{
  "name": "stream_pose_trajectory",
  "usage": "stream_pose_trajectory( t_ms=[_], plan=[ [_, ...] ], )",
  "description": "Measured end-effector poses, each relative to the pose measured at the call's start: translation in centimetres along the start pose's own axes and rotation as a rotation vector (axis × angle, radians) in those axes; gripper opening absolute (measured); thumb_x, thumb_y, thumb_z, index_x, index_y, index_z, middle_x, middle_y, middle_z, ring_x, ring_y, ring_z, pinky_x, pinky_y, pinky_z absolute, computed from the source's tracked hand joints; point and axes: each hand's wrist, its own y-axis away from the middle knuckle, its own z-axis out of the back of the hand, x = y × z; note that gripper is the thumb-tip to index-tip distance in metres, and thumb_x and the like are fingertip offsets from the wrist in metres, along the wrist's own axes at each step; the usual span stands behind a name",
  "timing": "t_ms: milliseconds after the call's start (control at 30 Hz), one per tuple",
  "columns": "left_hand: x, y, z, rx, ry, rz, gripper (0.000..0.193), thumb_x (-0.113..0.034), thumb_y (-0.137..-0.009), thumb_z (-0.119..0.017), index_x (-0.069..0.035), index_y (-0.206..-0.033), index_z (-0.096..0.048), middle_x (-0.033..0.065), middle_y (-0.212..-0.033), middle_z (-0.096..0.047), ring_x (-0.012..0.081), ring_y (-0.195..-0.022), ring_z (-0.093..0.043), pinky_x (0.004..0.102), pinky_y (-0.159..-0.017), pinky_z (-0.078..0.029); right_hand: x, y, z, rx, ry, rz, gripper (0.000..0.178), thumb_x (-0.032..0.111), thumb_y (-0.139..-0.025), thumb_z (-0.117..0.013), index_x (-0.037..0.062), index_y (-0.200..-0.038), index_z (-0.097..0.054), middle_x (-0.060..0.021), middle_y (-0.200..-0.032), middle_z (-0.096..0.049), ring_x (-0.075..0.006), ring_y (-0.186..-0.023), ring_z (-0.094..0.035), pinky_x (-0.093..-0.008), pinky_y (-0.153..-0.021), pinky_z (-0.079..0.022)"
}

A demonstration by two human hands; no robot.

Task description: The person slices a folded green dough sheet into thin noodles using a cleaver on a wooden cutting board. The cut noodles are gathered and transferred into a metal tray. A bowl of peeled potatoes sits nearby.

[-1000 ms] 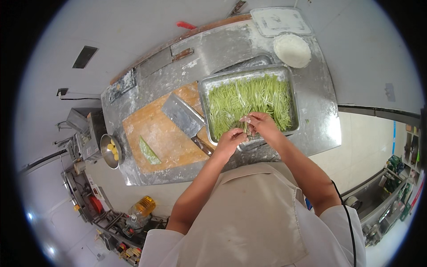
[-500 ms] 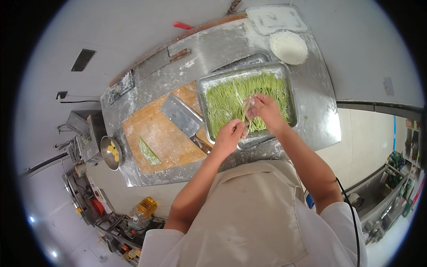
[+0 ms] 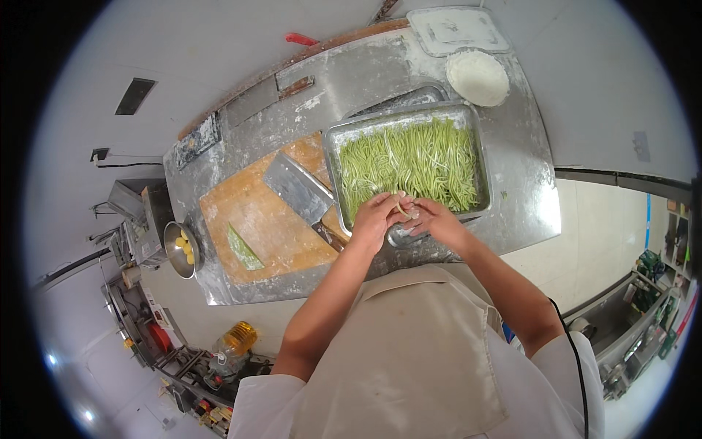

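A metal tray (image 3: 483, 172) holds a thick layer of flour-dusted green noodles (image 3: 420, 157). At its front edge my left hand (image 3: 374, 219) is closed, pinching a small strand of green noodle (image 3: 401, 210). My right hand (image 3: 442, 222) meets it from the other side, fingers bent around the same strand; its fingertips are partly hidden. To the left, a wooden cutting board (image 3: 274, 234) bears a broad cleaver (image 3: 298, 188) and a floury piece of green dough (image 3: 244, 249).
A white bowl of flour (image 3: 478, 78) and a floury tray (image 3: 457, 31) stand at the far right. Another cleaver (image 3: 252, 101) lies along the back edge. A metal bowl with yellow pieces (image 3: 171, 249) sits left of the board. The metal table (image 3: 523, 197) ends close to my apron.
My hands have come back toward me, from over the noodles to the tray's front edge. The right hand moved most, now level with the left; the strand between them looks shorter.
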Motion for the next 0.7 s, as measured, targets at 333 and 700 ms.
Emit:
stream_pose_trajectory(
  t_ms=[333, 700],
  plan=[
    [1.4, -0.5, 1.0, -0.045, -0.074, -0.109, 0.022, -0.018, -0.103, -0.068, -0.001, -0.116, -0.073, 0.0058, -0.103, -0.073, 0.0132, -0.089, -0.066, 0.0269, -0.080, -0.052, 0.4, 1.0, -0.4, 0.007, 0.028, -0.050, 0.016, 0.011, -0.107, -0.054, -0.0007, -0.116, -0.059, -0.0102, -0.094, -0.071, -0.0174, -0.078, -0.068, -0.0329, -0.068, -0.058],
    [-2.2, 0.9, -1.4, -0.074, -0.196, -0.314, 0.030, -0.007, -0.102, -0.066, 0.000, -0.131, -0.063, 0.0034, -0.087, -0.063, 0.0126, -0.078, -0.062, 0.0294, -0.068, -0.056, 2.2, 2.3, 2.6, -0.199, 0.270, 0.065, 0.017, 0.015, -0.106, -0.056, 0.0060, -0.118, -0.063, -0.0074, -0.086, -0.072, -0.0127, -0.067, -0.067, -0.0298, -0.059, -0.054]
  ],
)
